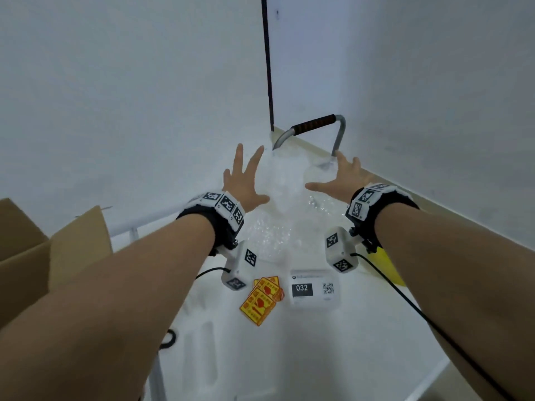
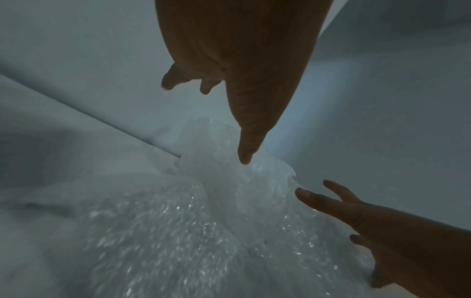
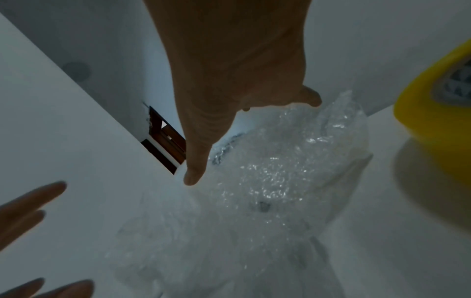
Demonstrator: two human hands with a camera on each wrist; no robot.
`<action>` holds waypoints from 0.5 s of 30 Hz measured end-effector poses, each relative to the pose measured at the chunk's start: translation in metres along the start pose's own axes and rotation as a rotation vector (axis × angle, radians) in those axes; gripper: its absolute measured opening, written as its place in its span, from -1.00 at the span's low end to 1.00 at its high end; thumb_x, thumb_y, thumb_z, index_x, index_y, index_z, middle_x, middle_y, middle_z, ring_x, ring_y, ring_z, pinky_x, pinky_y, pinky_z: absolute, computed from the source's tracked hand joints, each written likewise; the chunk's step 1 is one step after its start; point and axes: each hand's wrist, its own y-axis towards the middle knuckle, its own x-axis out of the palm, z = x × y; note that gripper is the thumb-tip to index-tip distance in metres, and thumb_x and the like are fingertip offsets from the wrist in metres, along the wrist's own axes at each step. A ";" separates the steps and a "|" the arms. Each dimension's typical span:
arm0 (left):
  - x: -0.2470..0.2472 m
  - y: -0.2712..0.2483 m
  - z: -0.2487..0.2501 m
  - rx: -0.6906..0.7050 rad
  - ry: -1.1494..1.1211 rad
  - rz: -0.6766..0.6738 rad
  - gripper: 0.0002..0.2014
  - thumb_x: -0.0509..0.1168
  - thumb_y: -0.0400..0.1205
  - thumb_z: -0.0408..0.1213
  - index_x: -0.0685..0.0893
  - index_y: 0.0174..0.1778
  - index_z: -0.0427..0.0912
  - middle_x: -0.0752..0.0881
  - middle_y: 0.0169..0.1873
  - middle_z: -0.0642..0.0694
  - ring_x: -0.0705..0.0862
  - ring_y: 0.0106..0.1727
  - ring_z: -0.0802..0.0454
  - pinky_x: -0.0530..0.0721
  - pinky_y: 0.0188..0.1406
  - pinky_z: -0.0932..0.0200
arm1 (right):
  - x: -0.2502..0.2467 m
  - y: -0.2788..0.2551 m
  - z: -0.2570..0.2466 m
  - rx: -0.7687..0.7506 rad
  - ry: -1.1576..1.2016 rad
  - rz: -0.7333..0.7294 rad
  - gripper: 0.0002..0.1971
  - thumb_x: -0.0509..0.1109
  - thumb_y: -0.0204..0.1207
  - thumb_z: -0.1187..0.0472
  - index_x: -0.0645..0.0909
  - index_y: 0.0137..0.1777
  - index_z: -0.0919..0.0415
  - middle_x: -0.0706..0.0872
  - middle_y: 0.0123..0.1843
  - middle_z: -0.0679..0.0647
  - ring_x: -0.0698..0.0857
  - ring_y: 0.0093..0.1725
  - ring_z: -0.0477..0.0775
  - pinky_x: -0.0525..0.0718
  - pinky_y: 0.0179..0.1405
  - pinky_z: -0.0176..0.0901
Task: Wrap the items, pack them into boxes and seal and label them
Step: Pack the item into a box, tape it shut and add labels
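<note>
Both forearms fill the lower part of the head view, each wrist strapped with a black band and marker-covered camera blocks. Beyond them the left hand (image 1: 246, 180) and the right hand (image 1: 343, 179) are spread wide, fingers straight, holding nothing, one on either side of a heap of clear bubble wrap (image 1: 285, 198) that lies at the far end of the white bench (image 1: 333, 342). Nearer in, yellow-and-red warning stickers (image 1: 262, 299) lie just beside a white label card (image 1: 314, 289) printed "032". A yellow object (image 1: 389, 266) sits partly hidden under the right forearm. An open cardboard box (image 1: 58, 250) stands at the left, and a metal handle (image 1: 315, 128) with a dark sleeve rises behind the wrap.

From the left wrist, that hand's grip (image 2: 237, 66) is open, its thumb pointing down close to the crumpled wrap (image 2: 203, 211); whether it touches is unclear. The right hand (image 2: 382, 225) reaches in from the right, fingers straight.

From the right wrist, the open hand (image 3: 229, 66) hangs over the wrap (image 3: 267, 181), with the yellow object (image 3: 433, 113) at the right edge and the left hand's fingers (image 3: 33, 199) at the lower left.
</note>
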 end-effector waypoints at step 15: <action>0.066 0.041 -0.017 0.047 0.370 -0.569 -0.05 0.58 0.41 -0.29 0.19 0.62 0.25 -0.05 0.71 -0.12 0.40 0.55 -0.30 0.49 0.33 -0.10 | 0.050 0.025 -0.010 -0.120 -0.216 -0.354 -0.14 0.58 0.40 -0.08 0.21 0.63 -0.03 0.23 0.59 0.19 0.35 0.55 0.30 0.40 0.43 0.16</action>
